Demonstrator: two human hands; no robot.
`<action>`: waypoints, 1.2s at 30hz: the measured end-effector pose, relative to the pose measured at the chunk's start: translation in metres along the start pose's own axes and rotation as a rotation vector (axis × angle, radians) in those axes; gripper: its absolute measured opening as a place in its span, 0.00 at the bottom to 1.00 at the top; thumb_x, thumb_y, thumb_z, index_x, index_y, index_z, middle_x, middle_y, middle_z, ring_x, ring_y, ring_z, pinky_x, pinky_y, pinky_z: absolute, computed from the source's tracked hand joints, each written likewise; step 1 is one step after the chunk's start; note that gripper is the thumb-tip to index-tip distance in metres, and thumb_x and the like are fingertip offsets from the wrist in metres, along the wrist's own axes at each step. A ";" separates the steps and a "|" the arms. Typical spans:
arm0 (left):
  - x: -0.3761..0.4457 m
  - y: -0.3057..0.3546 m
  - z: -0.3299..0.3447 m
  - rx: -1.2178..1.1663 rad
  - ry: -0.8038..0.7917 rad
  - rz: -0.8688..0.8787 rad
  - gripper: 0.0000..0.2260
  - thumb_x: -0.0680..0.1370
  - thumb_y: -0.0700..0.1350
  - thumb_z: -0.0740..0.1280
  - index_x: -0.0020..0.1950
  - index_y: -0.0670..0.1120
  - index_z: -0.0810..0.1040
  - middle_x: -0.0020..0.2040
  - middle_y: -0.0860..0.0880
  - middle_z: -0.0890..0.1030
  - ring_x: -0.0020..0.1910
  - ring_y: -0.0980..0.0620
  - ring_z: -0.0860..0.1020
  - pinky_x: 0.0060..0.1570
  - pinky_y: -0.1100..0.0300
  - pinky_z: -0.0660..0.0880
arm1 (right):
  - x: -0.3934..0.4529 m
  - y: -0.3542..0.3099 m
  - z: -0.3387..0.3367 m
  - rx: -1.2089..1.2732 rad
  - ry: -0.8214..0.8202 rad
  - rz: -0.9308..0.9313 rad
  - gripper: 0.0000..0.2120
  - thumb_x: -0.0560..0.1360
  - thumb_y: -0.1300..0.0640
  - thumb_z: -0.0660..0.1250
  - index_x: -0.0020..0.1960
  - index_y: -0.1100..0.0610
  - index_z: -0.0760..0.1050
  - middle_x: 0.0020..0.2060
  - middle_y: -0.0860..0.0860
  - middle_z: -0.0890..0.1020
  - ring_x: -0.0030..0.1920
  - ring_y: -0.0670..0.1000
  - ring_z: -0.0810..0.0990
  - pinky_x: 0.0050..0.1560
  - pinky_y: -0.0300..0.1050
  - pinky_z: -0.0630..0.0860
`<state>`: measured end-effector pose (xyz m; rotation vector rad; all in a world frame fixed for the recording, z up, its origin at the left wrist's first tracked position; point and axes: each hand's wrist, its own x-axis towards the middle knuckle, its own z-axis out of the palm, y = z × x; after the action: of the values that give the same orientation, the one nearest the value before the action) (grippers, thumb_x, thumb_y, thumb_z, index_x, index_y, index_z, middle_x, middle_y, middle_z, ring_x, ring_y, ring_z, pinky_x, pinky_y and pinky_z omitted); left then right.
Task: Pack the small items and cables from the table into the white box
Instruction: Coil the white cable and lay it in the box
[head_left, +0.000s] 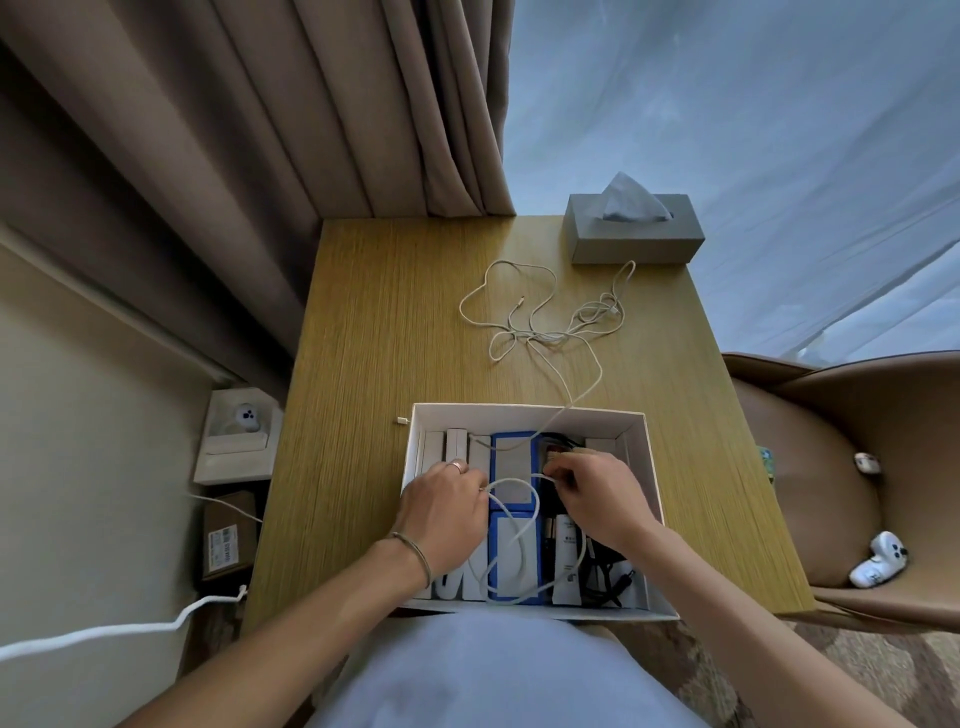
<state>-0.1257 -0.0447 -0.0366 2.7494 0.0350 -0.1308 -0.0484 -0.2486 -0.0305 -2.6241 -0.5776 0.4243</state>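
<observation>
The white box (524, 413) stands open at the near edge of the wooden table (395, 332). Inside lie blue-edged packs (514, 462), white blocks and dark cables. A long white cable (540, 332) lies tangled on the table behind the box, and one strand runs over the far wall into the box, looping across the blue packs. My left hand (441, 512) is inside the box on the left and grips the cable loop. Over the middle of the box, my right hand (597, 499) pinches the same cable. A small white connector (401, 420) lies by the box's far left corner.
A grey tissue box (636, 234) sits at the table's far right corner. Curtains hang behind. A brown chair (852, 467) with white controllers (878, 566) is on the right. On the floor at the left are a white open carton (236, 441), a brown parcel and a white cord.
</observation>
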 end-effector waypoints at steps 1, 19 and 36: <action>0.001 0.000 -0.002 -0.002 0.018 0.010 0.12 0.82 0.49 0.58 0.56 0.51 0.80 0.49 0.54 0.80 0.48 0.54 0.77 0.47 0.58 0.76 | 0.002 -0.001 -0.001 0.002 0.006 -0.010 0.13 0.77 0.62 0.64 0.55 0.52 0.84 0.49 0.48 0.85 0.49 0.53 0.81 0.47 0.47 0.77; 0.126 0.082 -0.017 0.017 -0.054 -0.047 0.19 0.80 0.60 0.56 0.55 0.50 0.80 0.53 0.49 0.81 0.55 0.47 0.76 0.56 0.49 0.71 | 0.034 0.008 -0.077 0.277 0.391 0.018 0.09 0.74 0.64 0.69 0.46 0.52 0.84 0.38 0.42 0.84 0.39 0.42 0.80 0.39 0.40 0.77; 0.109 0.098 -0.110 -1.098 0.210 -0.120 0.06 0.77 0.42 0.71 0.43 0.42 0.84 0.55 0.51 0.82 0.53 0.64 0.79 0.49 0.72 0.74 | 0.047 -0.020 -0.087 0.510 0.383 -0.162 0.50 0.65 0.36 0.76 0.80 0.43 0.55 0.76 0.43 0.66 0.75 0.42 0.63 0.74 0.52 0.65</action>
<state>-0.0032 -0.0923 0.0915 1.6508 0.2480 0.1207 0.0180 -0.2393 0.0448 -2.0752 -0.4722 0.0058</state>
